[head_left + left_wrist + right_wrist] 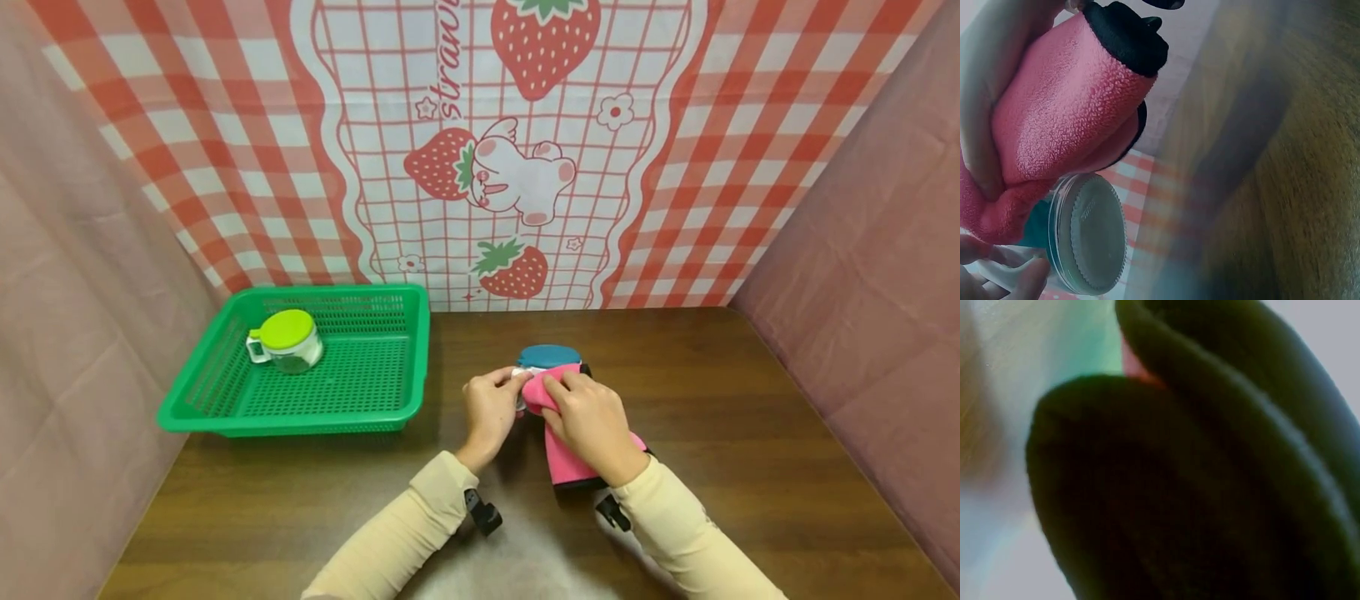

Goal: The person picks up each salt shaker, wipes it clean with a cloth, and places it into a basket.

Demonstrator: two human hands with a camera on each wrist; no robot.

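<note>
A clear jar with a blue lid (550,357) and a white side handle is held above the table in the head view. My left hand (491,412) pinches it by the handle. With my right hand (596,421) I grip a pink cloth (570,458) with black trim and press it against the jar's side by the handle. In the left wrist view the jar's round base (1099,234) faces the camera, and the bunched cloth (1066,106) hides part of its wall. Dark folds of cloth (1147,500) fill most of the right wrist view.
A green plastic basket (330,421) stands on the left of the brown wooden table (720,417). Inside it sits a similar handled jar with a lime-green lid (287,329). A strawberry-print checked curtain (517,167) hangs behind, and pinkish cloth walls close both sides.
</note>
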